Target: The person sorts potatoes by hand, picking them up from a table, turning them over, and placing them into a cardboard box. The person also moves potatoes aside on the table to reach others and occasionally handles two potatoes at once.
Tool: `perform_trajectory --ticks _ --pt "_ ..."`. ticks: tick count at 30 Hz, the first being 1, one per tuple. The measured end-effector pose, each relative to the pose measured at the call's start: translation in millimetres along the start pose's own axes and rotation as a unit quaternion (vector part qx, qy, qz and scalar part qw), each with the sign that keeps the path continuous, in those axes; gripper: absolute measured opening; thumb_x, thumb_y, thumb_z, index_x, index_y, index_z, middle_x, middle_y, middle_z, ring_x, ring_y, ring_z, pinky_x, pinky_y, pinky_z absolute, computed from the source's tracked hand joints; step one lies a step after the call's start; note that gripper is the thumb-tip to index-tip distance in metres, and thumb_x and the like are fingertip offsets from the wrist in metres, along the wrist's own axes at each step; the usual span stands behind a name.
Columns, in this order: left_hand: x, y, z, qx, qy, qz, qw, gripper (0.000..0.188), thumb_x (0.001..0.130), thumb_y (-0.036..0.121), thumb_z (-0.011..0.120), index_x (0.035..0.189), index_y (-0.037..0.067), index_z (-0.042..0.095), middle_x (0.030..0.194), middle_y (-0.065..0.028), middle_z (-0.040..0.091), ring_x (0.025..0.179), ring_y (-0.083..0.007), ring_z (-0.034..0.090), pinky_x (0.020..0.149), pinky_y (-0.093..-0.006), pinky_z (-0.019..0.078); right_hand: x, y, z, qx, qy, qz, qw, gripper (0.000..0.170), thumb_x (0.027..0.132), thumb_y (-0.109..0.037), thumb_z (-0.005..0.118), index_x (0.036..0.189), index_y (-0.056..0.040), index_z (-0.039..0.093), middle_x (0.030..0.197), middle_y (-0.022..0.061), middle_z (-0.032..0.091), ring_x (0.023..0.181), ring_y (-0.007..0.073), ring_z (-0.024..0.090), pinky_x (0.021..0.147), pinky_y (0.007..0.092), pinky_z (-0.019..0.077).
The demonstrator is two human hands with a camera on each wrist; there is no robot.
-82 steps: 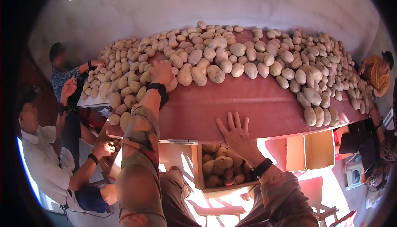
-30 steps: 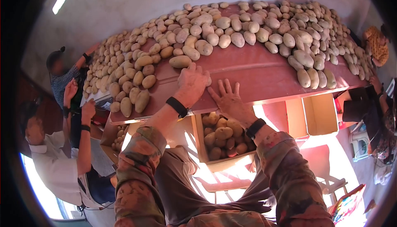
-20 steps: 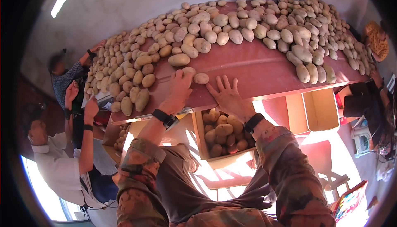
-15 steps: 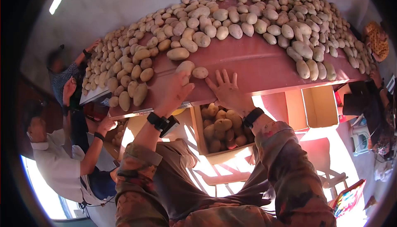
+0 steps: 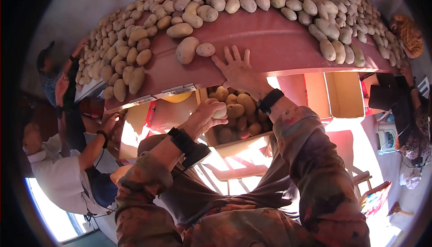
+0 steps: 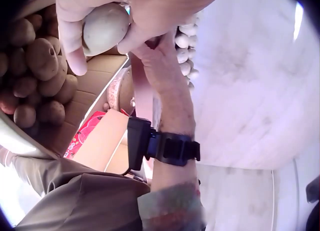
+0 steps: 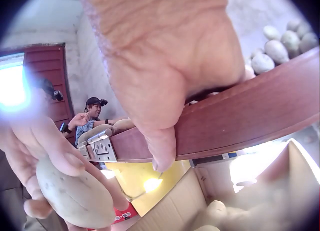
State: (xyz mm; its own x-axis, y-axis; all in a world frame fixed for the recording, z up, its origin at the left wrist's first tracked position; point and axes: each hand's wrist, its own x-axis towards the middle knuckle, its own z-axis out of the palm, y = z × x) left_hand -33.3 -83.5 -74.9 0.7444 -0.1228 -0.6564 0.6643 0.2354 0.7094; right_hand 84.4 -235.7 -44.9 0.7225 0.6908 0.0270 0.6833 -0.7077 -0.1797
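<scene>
My left hand (image 5: 202, 117) grips a pale potato (image 5: 219, 112) below the table's front edge, over the near left part of a cardboard box (image 5: 236, 148) of potatoes. In the left wrist view, fingers and thumb wrap round this potato (image 6: 106, 28). My right hand (image 5: 239, 72) lies with spread fingers on the red tabletop (image 5: 270, 35), its thumb over the front edge in the right wrist view. Just left of its fingertips sit a small potato (image 5: 205, 49) and a larger potato (image 5: 186, 50), side by side.
A wide heap of potatoes (image 5: 198, 4) covers the back and both sides of the tabletop. Another open cardboard box (image 5: 344, 94) stands at the right. A person in a white shirt (image 5: 63, 179) sits at the left; others are at both ends of the table.
My left hand has drawn potatoes from the heap towards the front edge, then carried one down over the box. My right hand stays spread at the edge. The head view tilts down.
</scene>
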Motion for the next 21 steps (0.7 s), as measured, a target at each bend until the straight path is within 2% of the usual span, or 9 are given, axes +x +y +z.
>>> perform_trajectory --ticks 2,4,5,9,12,14,16,18,21 --pt "2.3 -5.1 6.5 -0.020 0.009 0.006 1.000 0.035 0.086 0.019 0.069 0.113 0.004 0.051 0.106 -0.0119 0.056 0.092 -0.0246 0.063 0.086 -0.0404 0.0542 0.5 1.0 -4.9 -0.003 0.005 -0.002 1.000 0.096 0.075 -0.032 0.079 0.152 -0.0138 0.025 0.154 0.0291 0.018 0.143 0.0497 0.014 0.108 0.0717 0.0169" --pt "6.9 -9.5 14.1 -0.064 -0.009 0.108 0.992 0.041 0.086 0.017 0.070 0.117 0.003 0.047 0.112 -0.0110 0.054 0.099 -0.0248 0.061 0.093 -0.0413 0.0515 -1.4 -0.2 -6.9 0.002 -0.008 0.000 1.000 0.096 0.075 -0.031 0.079 0.152 -0.0136 0.025 0.154 0.0284 0.017 0.144 0.0493 0.013 0.109 0.0713 0.0162" --pt "4.1 -9.0 18.5 -0.085 -0.003 0.113 0.990 0.052 0.085 0.016 0.071 0.125 0.001 0.042 0.116 -0.0096 0.051 0.106 -0.0244 0.058 0.097 -0.0421 0.0492 -1.1 0.3 -5.5 0.001 -0.007 0.000 1.000 0.096 0.075 -0.031 0.079 0.152 -0.0136 0.025 0.154 0.0284 0.017 0.144 0.0493 0.013 0.109 0.0713 0.0162" --pt "-3.8 1.9 22.8 -0.050 0.023 0.123 0.991 0.049 0.088 0.018 0.068 0.127 -0.001 0.045 0.116 -0.0112 0.054 0.110 -0.0239 0.057 0.095 -0.0406 0.0502 2.9 2.5 4.3 -0.003 0.005 0.003 1.000 0.097 0.073 -0.031 0.080 0.152 -0.0139 0.025 0.155 0.0273 0.018 0.144 0.0485 0.013 0.109 0.0707 0.0159" --pt "-17.3 21.1 19.2 0.050 -0.031 0.118 0.991 0.042 0.091 0.023 0.063 0.123 -0.001 0.052 0.113 -0.0120 0.059 0.106 -0.0191 0.058 0.087 -0.0342 0.0518 4.8 0.4 0.8 -0.004 -0.002 0.008 1.000 0.099 0.072 -0.032 0.081 0.152 -0.0143 0.025 0.155 0.0269 0.018 0.144 0.0478 0.013 0.109 0.0708 0.0166" --pt "-20.8 41.4 18.5 0.099 -0.014 0.139 0.985 0.030 0.093 0.023 0.060 0.113 0.001 0.061 0.096 -0.0059 0.064 0.094 -0.0141 0.062 0.079 -0.0287 0.0511 4.3 1.7 2.2 -0.006 -0.011 0.012 1.000 0.099 0.072 -0.033 0.081 0.152 -0.0144 0.025 0.155 0.0269 0.018 0.144 0.0475 0.013 0.109 0.0709 0.0171" --pt "-20.2 60.6 12.4 0.108 0.006 0.194 0.975 0.027 0.092 0.020 0.060 0.112 0.001 0.061 0.086 -0.0021 0.065 0.084 -0.0112 0.062 0.075 -0.0250 0.0490 3.9 3.4 7.2 -0.019 0.013 0.002 1.000 0.099 0.073 -0.033 0.081 0.152 -0.0146 0.025 0.155 0.0265 0.019 0.144 0.0473 0.015 0.108 0.0707 0.0192" --pt "-19.4 80.4 1.0 0.191 0.053 0.351 0.915 0.027 0.091 0.018 0.062 0.113 0.002 0.061 0.092 -0.0040 0.066 0.089 -0.0139 0.062 0.080 -0.0272 0.0486 3.2 2.0 6.1 -0.024 0.014 0.001 1.000 0.098 0.073 -0.034 0.081 0.152 -0.0146 0.025 0.154 0.0265 0.020 0.144 0.0472 0.016 0.107 0.0708 0.0204" --pt "-12.5 100.9 -4.1 0.200 0.144 0.436 0.866 0.029 0.086 0.011 0.064 0.113 0.002 0.061 0.105 -0.0099 0.064 0.100 -0.0204 0.060 0.087 -0.0323 0.0471 4.1 2.8 9.1 -0.039 0.026 -0.004 0.999 0.098 0.073 -0.034 0.080 0.152 -0.0146 0.025 0.154 0.0265 0.021 0.143 0.0474 0.018 0.106 0.0711 0.0225"
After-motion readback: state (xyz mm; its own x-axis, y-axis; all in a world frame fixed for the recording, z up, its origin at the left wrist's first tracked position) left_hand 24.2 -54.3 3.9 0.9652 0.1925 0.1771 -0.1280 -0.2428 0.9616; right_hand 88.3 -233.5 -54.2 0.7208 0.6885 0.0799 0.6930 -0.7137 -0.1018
